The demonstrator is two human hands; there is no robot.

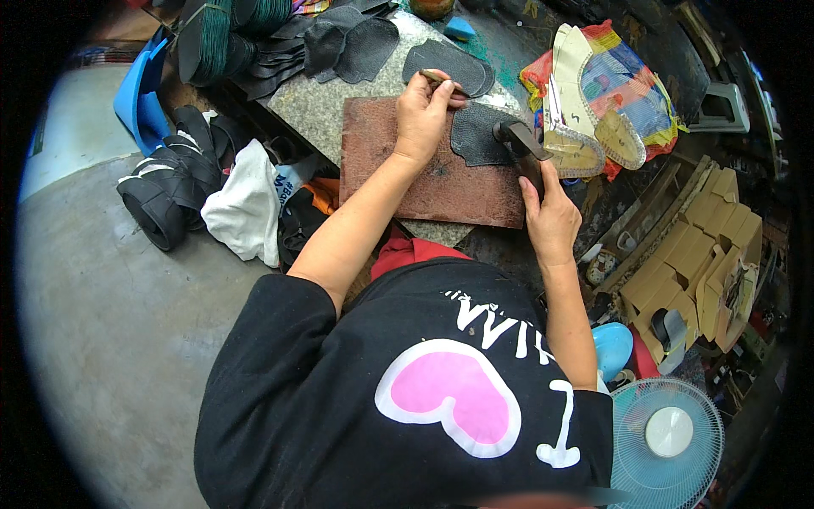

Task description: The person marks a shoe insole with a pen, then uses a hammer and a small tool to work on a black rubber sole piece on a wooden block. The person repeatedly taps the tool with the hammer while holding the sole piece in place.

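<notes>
My left hand [421, 119] is closed in a pinch above the far edge of a reddish-brown board [381, 178]. A short, slim, brownish rod-like tool [444, 82] shows between its fingers; its kind is not clear. My right hand [553, 216] grips the handle of a dark hammer [527, 148] at the board's right side. The hammer's head lies over the right edge of a black textured leather piece [477, 140], which rests flat on the board. Just beyond the board, more black leather pieces [462, 64] lie overlapping, close to my left fingertips.
Stacks of black cut pieces [339, 42] fill the table's far left. Pale shoe patterns [570, 93] lie on a colourful mesh bag [623, 76] at the right. Dark rolled material [161, 195] and a white cloth [246, 204] sit left. Cardboard [687, 254] and a fan [667, 441] stand right.
</notes>
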